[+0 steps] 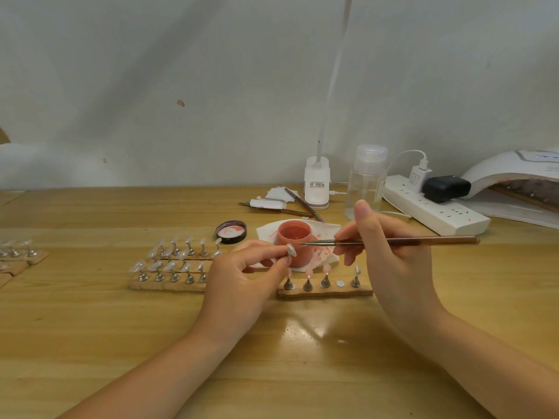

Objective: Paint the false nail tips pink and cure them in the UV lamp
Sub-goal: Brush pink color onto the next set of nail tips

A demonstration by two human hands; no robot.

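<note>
Pale wood, glossy with lamp glare: that is the table your forearms lie across. Your left hand pinches a single clear, almond-shaped nail tip between thumb and forefinger, raised just in front of the pink polish jar. Your right hand grips a thin brush with a dark brown handle, held level; its fine bristle end sits just beside the held tip, and contact cannot be told. The thumb stands upright.

The jar is squat, round, open, resting on a white tissue smeared pink. Its dark lid lies upturned to the left.

Just near your hands, a cork strip carries small metal cone stands; three bear pink-coated tips, one a clear tip, and one bare metal disc shows between them. To the left, further cork strips hold rows of clear tips on stands.

At the far right edge sits the white, domed UV lamp, beside a white power strip. A clear plastic pump bottle stands behind the jar.
</note>
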